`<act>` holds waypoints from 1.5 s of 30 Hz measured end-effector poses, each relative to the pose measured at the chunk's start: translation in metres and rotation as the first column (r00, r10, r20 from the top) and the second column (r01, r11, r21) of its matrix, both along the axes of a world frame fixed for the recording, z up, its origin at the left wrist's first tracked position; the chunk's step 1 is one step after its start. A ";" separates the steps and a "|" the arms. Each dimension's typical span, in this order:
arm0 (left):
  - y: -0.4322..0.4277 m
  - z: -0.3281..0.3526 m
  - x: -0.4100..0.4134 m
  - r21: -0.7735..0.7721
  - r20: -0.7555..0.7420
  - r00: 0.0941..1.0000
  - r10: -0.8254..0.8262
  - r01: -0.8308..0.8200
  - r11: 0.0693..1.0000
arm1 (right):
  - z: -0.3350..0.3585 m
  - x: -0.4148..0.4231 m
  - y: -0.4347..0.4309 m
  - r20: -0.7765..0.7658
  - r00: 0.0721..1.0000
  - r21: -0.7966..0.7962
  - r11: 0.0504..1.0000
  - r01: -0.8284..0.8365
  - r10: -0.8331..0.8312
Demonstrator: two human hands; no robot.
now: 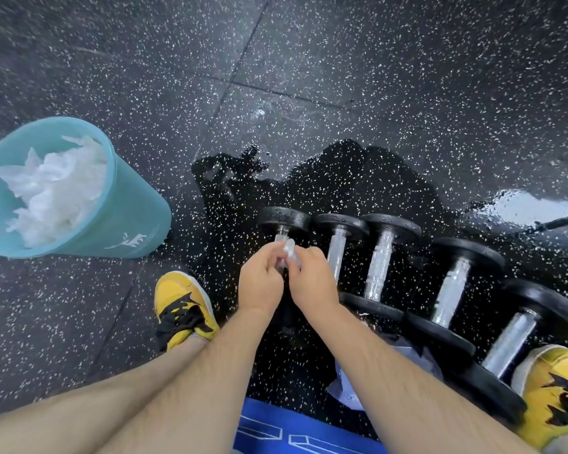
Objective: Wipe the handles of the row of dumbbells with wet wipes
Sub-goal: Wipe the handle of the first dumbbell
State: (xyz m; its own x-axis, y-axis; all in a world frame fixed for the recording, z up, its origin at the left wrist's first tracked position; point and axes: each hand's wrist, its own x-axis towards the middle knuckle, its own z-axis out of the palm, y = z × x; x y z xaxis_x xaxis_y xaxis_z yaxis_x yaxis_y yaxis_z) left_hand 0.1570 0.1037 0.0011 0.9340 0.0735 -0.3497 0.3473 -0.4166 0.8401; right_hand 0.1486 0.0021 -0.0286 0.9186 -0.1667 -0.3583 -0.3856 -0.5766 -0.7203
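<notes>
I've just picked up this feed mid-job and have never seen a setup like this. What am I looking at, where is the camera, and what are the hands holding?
There is no machine here: a person is working with two bare hands. The single picture comes from a wide-angle camera worn on their head, looking down past their arms. The left hand and the right hand together pinch a small crumpled white wet wipe over the shiny metal handle of the leftmost dumbbell. A row of five black-ended dumbbells lies on the wet black speckled rubber floor. At the left stands a teal plastic bin holding crumpled white wipes. The yellow-and-black shoes are the person's own.
</notes>
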 end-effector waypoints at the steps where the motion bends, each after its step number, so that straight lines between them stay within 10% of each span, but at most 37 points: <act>1: 0.000 0.002 0.000 0.040 0.038 0.999 -0.006 0.005 0.999 | -0.001 0.006 0.002 -0.022 0.999 0.007 0.999 0.049 -0.048; 6: 0.002 -0.008 0.003 0.360 0.030 0.997 0.072 -0.078 0.930 | -0.010 0.039 0.024 -0.049 0.904 0.172 0.888 0.426 -0.424; 10: 0.018 -0.018 0.003 0.517 -0.138 0.990 -0.013 0.083 0.852 | -0.001 0.031 0.032 -0.020 0.953 0.142 0.943 0.301 -0.302; 36: 0.042 -0.033 0.002 -0.030 -0.264 0.958 0.109 -0.121 0.992 | 0.003 0.007 0.014 -0.184 0.976 0.068 0.989 0.134 -0.119; 45: 0.032 -0.031 -0.003 0.320 -0.074 0.993 0.094 -0.066 0.945 | 0.010 0.000 0.016 -0.025 0.984 0.009 0.984 -0.177 0.177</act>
State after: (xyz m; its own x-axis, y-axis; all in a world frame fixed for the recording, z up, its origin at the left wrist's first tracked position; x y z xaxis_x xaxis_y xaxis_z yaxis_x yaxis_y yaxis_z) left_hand 0.1539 0.1354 -0.0296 0.8875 0.2668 -0.3758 0.4562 -0.6237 0.6346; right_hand 0.1490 0.0181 -0.0188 0.9238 0.0007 -0.3829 -0.2962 -0.6325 -0.7157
